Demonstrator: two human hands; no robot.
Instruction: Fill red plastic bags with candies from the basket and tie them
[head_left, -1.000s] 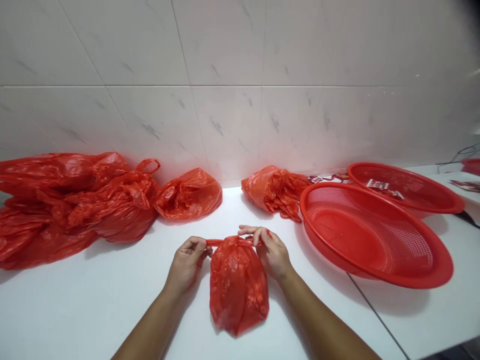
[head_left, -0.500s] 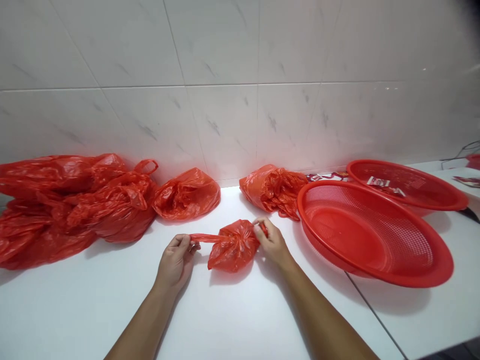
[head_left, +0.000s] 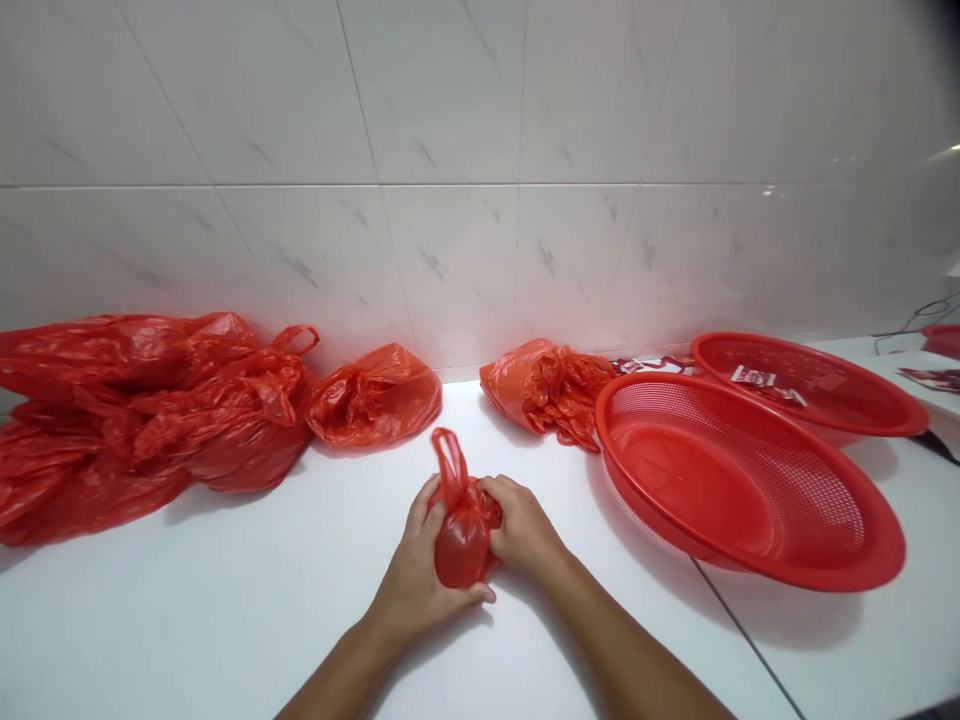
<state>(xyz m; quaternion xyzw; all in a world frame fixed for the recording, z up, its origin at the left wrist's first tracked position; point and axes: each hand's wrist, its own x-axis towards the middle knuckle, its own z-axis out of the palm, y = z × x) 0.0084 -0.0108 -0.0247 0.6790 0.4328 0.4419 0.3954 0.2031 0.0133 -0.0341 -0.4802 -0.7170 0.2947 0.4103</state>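
Red plastic carrier bag [head_left: 463,548], squeezed into a tight bundle with its loop handle [head_left: 448,468] standing free, sits low centre on the white surface [head_left: 187,620], the left hand [head_left: 414,570] and right hand [head_left: 521,527] pressed firmly around it, holding the folds snug.

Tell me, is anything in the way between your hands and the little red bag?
Nothing visible is in the way. Your left hand and right hand both touch the small red plastic bag directly, on the white counter. The red mesh basket sits off to the right, apart from your hands.
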